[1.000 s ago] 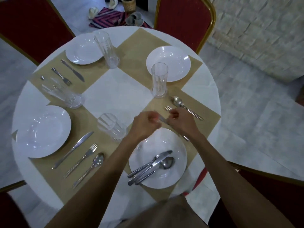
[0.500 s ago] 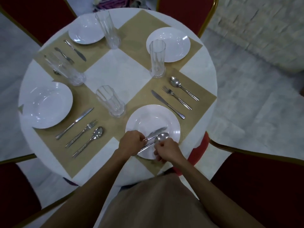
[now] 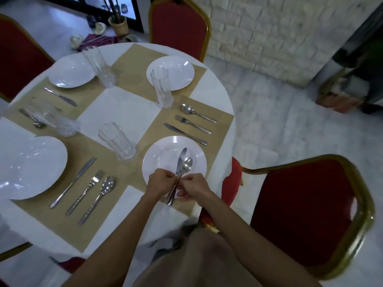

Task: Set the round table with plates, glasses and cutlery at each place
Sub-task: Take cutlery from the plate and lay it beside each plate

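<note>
L hand (image 3: 160, 183) grips cutlery (image 3: 181, 162), tips away.

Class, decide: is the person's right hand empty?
No, the right hand pinches the cutlery bundle above the near plate; the left hand grips it too.

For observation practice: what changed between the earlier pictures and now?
The left hand and right hand let go of the steel table knife beside the steel fork, drew back to the near round white plate and gripped the steel cutlery bundle there. Everything else stayed.
</note>
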